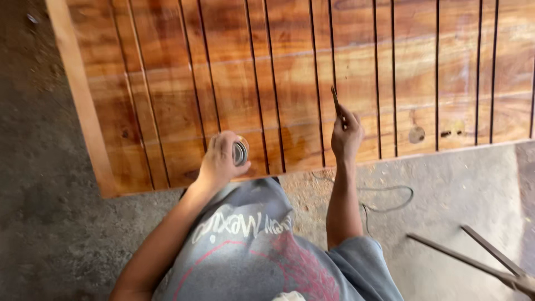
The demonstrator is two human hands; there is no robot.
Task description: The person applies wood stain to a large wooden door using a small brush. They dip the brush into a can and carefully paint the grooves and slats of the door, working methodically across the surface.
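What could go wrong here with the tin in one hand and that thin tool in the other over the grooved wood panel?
The small round tin sits tilted in the left hand right above the wood panel, so its contents might spill onto the glossy surface. The thin tool in the right hand is pinched near one narrow groove; a slip could scratch the finish. The cable on the floor could snag a foot.

A small round tin (240,152) is held on its side at the near edge of a reddish wooden panel (290,83) cut with dark lengthwise grooves. A thin dark tool (336,103) is held upright with its tip over 1 groove.
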